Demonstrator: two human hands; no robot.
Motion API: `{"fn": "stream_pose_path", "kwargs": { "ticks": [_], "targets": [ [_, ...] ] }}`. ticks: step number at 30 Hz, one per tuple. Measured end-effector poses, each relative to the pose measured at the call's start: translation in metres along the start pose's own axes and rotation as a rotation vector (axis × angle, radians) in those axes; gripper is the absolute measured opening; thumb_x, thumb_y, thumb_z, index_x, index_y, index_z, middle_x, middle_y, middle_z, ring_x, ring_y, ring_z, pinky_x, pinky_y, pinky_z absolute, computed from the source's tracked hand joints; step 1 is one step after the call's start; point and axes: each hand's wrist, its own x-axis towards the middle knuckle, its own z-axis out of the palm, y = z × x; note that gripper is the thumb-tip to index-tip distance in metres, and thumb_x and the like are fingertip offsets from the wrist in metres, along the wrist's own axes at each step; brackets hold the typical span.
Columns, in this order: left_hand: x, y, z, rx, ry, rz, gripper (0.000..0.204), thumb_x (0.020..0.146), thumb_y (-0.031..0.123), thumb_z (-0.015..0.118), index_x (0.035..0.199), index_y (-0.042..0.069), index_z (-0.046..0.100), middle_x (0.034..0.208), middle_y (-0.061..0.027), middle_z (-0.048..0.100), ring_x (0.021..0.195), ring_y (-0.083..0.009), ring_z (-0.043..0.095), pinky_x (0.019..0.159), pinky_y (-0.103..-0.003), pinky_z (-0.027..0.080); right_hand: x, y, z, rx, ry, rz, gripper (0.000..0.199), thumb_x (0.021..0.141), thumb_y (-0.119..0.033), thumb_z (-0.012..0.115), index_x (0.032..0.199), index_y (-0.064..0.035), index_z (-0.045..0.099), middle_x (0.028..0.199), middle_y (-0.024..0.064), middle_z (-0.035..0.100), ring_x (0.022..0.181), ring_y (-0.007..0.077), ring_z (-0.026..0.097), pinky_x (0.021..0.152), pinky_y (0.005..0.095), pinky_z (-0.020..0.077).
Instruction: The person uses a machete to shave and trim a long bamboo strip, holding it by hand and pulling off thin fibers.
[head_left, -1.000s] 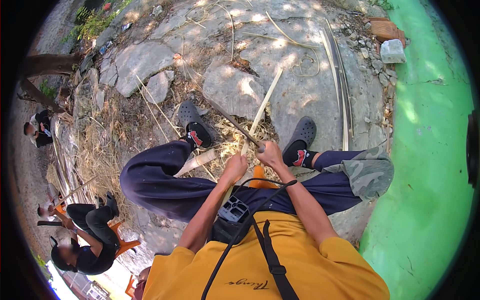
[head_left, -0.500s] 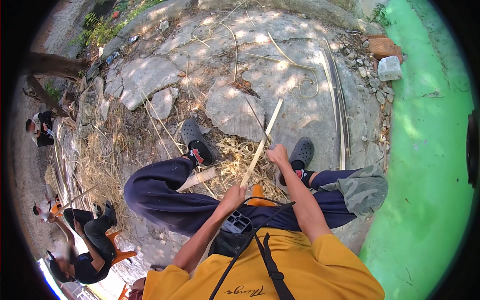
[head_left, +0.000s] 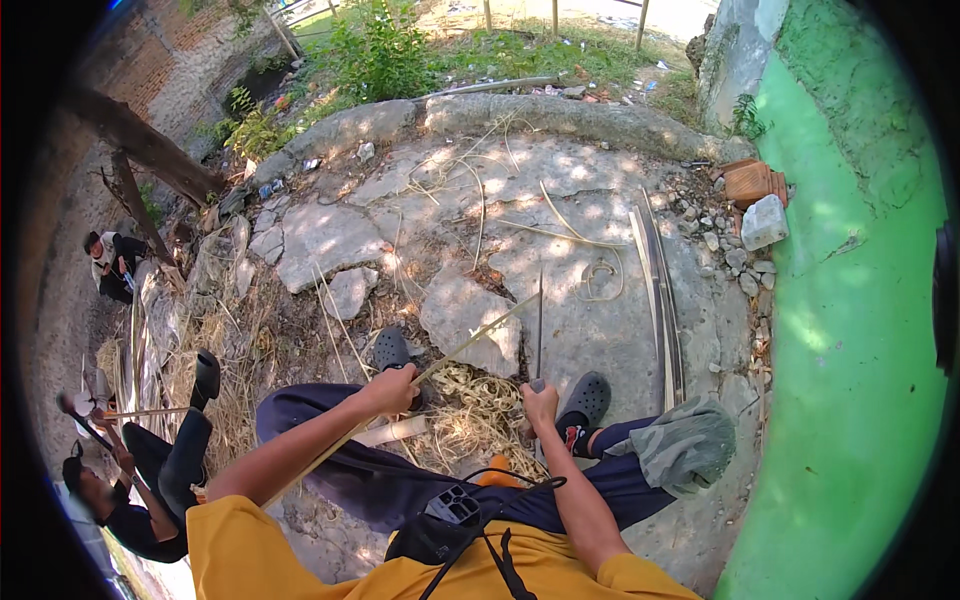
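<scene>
My left hand point(head_left: 393, 390) is closed around a long pale bamboo strip point(head_left: 468, 342). The strip slants from beside my left forearm up to the right, past the fist. In my closed right hand point(head_left: 541, 404) is a knife with a thin dark blade point(head_left: 540, 325) pointing away from me. The strip's far end meets the blade in the picture; whether they touch I cannot tell. Below and between the hands, a heap of curled bamboo shavings point(head_left: 478, 392) lies on the ground between my feet. A thicker bamboo piece point(head_left: 392, 432) rests near my left leg.
Long pale strips point(head_left: 648, 290) and dark strips point(head_left: 668, 300) lie on cracked concrete at the right. Beyond them are bricks point(head_left: 752, 184), a white block point(head_left: 764, 222) and a green wall point(head_left: 850, 330). At left, a seated person point(head_left: 150, 490) holds a strip; another person point(head_left: 115, 262) sits farther back.
My left hand has moved left and away from me, and the strip now slants more to the right. The knife has swung from leaning left to nearly straight ahead. The view has tilted up.
</scene>
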Motion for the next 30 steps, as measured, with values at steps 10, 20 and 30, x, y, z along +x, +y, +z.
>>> {"fn": "stream_pose_path", "kwargs": {
  "ticks": [10, 20, 30],
  "targets": [
    [0.032, -0.012, -0.163, 0.770, 0.124, -0.140, 0.016, 0.079, 0.015, 0.073, 0.093, 0.008, 0.075, 0.076, -0.0116, 0.073, 0.075, -0.0245, 0.074, 0.066, -0.042, 0.057, 0.027, 0.067, 0.033, -0.016, -0.047, 0.453, 0.032, 0.073, -0.029, 0.070, 0.066, 0.0018, 0.066, 0.061, 0.0123, 0.065, 0.056, 0.0245, 0.066, 0.054, 0.0375, 0.0513],
    [-0.019, 0.113, -0.164, 1.068, 0.557, 0.178, 0.023, 0.065, 0.016, 0.085, 0.084, 0.008, 0.074, 0.087, -0.0098, 0.070, 0.084, -0.0303, 0.069, 0.071, -0.042, 0.056, 0.000, 0.048, -0.002, -0.148, -0.175, 0.507, 0.028, 0.071, -0.024, 0.069, 0.069, 0.0032, 0.067, 0.061, 0.0115, 0.066, 0.052, 0.0205, 0.066, 0.053, 0.0334, 0.0524],
    [-0.020, 0.150, -0.214, 0.975, 0.721, 0.744, 0.022, 0.061, 0.007, 0.085, 0.077, 0.008, 0.071, 0.085, -0.0040, 0.065, 0.090, -0.0262, 0.064, 0.080, -0.040, 0.051, -0.033, 0.017, -0.014, -0.544, -0.483, 0.240, 0.056, 0.070, -0.041, 0.075, 0.100, 0.0056, 0.071, 0.111, 0.0271, 0.069, 0.107, 0.0383, 0.066, 0.090, 0.0448, 0.0526]
  ]
}}
